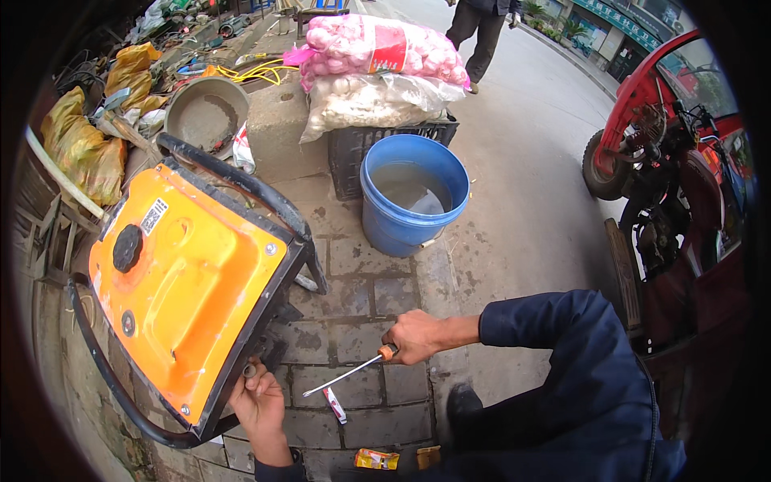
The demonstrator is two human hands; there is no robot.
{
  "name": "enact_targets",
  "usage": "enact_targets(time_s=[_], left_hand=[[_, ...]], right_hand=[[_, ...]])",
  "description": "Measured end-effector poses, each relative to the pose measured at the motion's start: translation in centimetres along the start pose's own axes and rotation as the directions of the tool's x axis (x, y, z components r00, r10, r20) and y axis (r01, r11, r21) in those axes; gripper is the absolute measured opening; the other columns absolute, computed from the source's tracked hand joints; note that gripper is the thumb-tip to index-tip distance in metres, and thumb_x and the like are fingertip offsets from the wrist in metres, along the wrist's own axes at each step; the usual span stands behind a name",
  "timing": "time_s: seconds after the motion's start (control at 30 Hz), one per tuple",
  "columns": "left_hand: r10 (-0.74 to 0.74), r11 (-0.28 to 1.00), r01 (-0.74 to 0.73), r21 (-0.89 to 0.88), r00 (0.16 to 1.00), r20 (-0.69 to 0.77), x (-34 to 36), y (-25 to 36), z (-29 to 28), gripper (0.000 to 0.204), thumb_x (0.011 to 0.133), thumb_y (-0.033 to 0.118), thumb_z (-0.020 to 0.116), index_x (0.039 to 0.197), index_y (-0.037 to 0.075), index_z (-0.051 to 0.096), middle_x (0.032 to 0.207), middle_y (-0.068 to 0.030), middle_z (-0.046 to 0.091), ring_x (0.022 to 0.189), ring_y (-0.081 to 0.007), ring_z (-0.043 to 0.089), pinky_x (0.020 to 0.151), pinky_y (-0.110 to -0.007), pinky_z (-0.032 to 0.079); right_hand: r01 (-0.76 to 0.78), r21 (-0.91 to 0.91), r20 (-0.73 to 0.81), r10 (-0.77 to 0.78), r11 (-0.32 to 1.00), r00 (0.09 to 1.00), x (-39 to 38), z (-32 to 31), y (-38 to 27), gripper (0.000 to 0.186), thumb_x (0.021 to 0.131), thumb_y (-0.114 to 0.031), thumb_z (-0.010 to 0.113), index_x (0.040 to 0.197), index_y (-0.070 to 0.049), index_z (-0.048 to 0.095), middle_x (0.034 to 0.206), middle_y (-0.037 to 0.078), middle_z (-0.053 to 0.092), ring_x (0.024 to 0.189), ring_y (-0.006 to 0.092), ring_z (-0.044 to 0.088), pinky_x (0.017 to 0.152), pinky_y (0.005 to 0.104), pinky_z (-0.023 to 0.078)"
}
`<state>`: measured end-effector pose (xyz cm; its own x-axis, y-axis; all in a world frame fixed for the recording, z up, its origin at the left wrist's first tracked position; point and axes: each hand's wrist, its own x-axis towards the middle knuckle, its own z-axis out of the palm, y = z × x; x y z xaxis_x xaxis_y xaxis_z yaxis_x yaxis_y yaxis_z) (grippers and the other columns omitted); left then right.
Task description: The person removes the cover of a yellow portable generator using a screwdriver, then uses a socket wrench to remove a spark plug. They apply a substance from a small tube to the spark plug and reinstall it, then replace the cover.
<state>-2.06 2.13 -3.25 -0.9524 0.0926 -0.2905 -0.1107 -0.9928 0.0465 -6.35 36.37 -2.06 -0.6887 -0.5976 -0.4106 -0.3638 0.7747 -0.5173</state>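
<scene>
The screwdriver (345, 376) lies slantwise, its long axis running from the right hand (414, 336) down and to the left, its tip aimed toward the left hand (259, 402) but well apart from it. The handle sits inside the right hand's grip, fingers wrapped firmly around it, while the shaft juts out bare over the brick paving (393, 422), passing near a red-and-white tube (335, 406). Its shaft is slim, straight and silvery; the visible part of the handle is orange with dark detail. The left hand reaches under the near right edge of an orange-topped machine (189, 265) in a black tubular frame, fingertips at a small round grey part (249, 370); whether they pinch it, I cannot tell.
</scene>
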Motion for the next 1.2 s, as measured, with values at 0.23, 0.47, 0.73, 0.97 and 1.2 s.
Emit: enact_targets(time_s=[0.23,0.47,0.73,0.97,1.2], left_hand=[[-0.012,1.000,0.013,-0.018,0.999,0.045,2.1,0.0,-0.2,0.030,0.097,0.006,0.060,0.126,0.000,0.062,0.114,-0.0147,0.066,0.067,-0.0142,0.052,0.065,-0.029,0.041],[-0.007,0.994,0.012,0.108,0.999,-0.042,1.2,0.3,-0.3,0.032,0.098,0.017,0.061,0.125,0.000,0.060,0.112,-0.0096,0.068,0.080,-0.0182,0.053,0.079,-0.035,0.042],[0.045,0.983,-0.036,0.178,0.998,-0.047,1.1,0.2,-0.1,0.025,0.099,0.021,0.061,0.118,0.005,0.065,0.115,-0.0081,0.071,0.097,-0.0240,0.062,0.087,-0.041,0.047],[0.086,0.969,-0.072,0.238,0.995,-0.052,1.0,0.2,0.5,0.023,0.101,0.020,0.059,0.117,0.004,0.065,0.115,-0.0097,0.072,0.098,-0.0249,0.063,0.086,-0.040,0.047],[0.031,0.962,-0.036,0.271,0.999,0.022,0.8,-0.4,1.5,0.025,0.102,0.016,0.057,0.119,-0.002,0.061,0.119,-0.0123,0.065,0.090,-0.0226,0.056,0.085,-0.038,0.047]], right_hand=[[-0.023,0.002,-0.123,0.023,1.000,0.992,0.1,0.8,-1.4,0.033,0.086,-0.037,0.068,0.076,-0.006,0.073,0.063,0.022,0.063,0.063,0.0439,0.063,0.059,0.0523,0.050],[0.032,0.125,-0.235,-0.002,0.992,0.972,2.3,0.7,-2.7,0.027,0.081,-0.029,0.071,0.091,-0.004,0.074,0.064,0.023,0.064,0.063,0.0451,0.064,0.063,0.0522,0.052],[-0.038,0.228,-0.226,0.091,0.973,0.970,5.0,2.8,-2.1,0.023,0.080,-0.021,0.069,0.086,0.001,0.072,0.064,0.023,0.062,0.058,0.0411,0.061,0.060,0.0473,0.050],[-0.015,0.247,-0.226,0.072,0.969,0.971,5.7,2.8,-2.7,0.024,0.080,-0.022,0.068,0.087,0.001,0.073,0.069,0.025,0.064,0.064,0.0433,0.064,0.065,0.0488,0.052],[-0.143,0.297,-0.144,0.192,0.944,0.971,4.8,2.2,-1.8,0.029,0.079,-0.023,0.067,0.095,0.000,0.075,0.070,0.026,0.065,0.067,0.0438,0.065,0.069,0.0503,0.053]])
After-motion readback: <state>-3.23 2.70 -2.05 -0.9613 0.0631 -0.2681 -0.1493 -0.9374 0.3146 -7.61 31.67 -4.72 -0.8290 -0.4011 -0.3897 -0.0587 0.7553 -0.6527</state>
